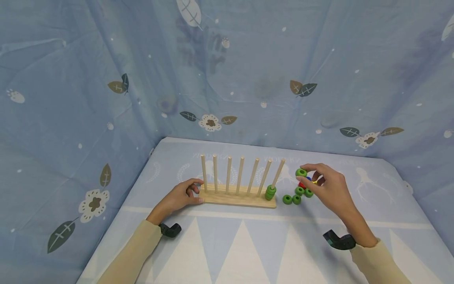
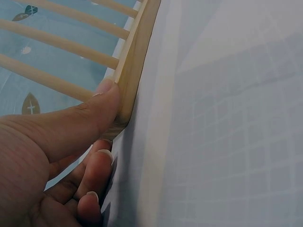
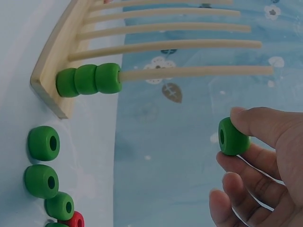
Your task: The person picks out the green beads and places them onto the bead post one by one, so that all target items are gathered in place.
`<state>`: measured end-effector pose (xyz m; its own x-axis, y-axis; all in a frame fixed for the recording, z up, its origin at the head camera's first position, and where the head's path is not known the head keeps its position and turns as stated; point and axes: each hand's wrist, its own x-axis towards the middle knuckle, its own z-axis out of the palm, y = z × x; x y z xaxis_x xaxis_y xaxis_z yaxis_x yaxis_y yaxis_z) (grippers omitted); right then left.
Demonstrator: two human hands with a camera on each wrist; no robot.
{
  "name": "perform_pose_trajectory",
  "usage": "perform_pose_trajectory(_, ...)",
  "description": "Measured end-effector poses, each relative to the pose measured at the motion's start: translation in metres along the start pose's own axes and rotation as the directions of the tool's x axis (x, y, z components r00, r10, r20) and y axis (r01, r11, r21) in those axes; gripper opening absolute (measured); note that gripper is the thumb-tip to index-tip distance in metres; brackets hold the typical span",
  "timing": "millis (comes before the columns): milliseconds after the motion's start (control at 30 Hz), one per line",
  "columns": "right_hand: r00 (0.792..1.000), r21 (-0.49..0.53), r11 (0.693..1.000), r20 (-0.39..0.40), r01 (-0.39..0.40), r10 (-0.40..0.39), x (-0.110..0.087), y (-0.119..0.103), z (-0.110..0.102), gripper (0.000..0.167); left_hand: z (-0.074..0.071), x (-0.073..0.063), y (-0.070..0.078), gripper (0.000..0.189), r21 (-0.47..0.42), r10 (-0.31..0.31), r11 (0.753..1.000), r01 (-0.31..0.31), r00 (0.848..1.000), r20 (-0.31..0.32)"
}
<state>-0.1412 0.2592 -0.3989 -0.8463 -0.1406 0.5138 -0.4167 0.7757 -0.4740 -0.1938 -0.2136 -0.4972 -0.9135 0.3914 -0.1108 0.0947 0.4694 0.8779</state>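
A wooden peg rack [image 1: 227, 200] with a row of upright pegs stands on the table. Three green beads [image 3: 86, 80] are stacked on its rightmost peg. My left hand [image 1: 180, 195] grips the left end of the base, thumb on the near side, as the left wrist view [image 2: 71, 137] also shows. Above the table, right of the rack, my right hand [image 1: 330, 188] pinches a green bead [image 3: 234, 137] between thumb and fingers. Below that hand lie several loose green beads [image 1: 296, 199], a red bead [image 1: 301, 184], and blue and yellow beads partly hidden by the fingers.
The table [image 1: 227, 252] has a pale blue cloth with white triangles along the front. Blue patterned curtains [image 1: 248, 71] hang behind and at both sides. A black wrist camera [image 1: 339, 240] sits on the right wrist, another [image 1: 171, 230] on the left.
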Motion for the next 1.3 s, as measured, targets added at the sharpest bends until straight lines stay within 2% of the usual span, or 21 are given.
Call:
perform_pose_trajectory(267,1.0,0.015,1.0,-0.019,0.026,-0.025,0.002,-0.004,-0.002,0.036,0.0,0.0,0.0,0.061,-0.001,-0.001,1.0,0.001,1.0,0.002)
perform_pose_trajectory(1300,0.998,0.013,0.999,-0.032,0.045,-0.045,0.011,-0.016,-0.004,0.038,0.002,0.0,0.0,0.061,0.013,-0.002,1.0,0.002,1.0,-0.011)
